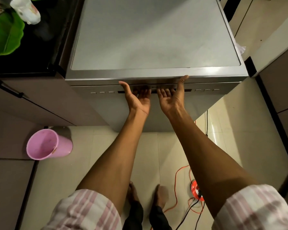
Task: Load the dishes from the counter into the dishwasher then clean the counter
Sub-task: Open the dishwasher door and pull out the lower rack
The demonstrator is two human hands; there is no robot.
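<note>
A silver, box-shaped metal dishwasher (154,39) with a flat grey top filled the upper centre of the frame, its door closed. Both hands reached palm-up to the recessed handle slot in the dark control strip along its upper front edge. The left hand (137,97) had its fingers curled up into the slot and its thumb spread out to the left, so its grip was closed on the door handle. The right hand (170,97) hooked its fingers into the same slot just beside the left, thumb raised against the top rim.

In the upper left of the frame, a black glossy tabletop (38,52) carried a green leaf-shaped plate (4,35) and a white floral cup (26,10) lying tilted. A pink plastic bucket (47,144) stood on the tiled floor at lower left.
</note>
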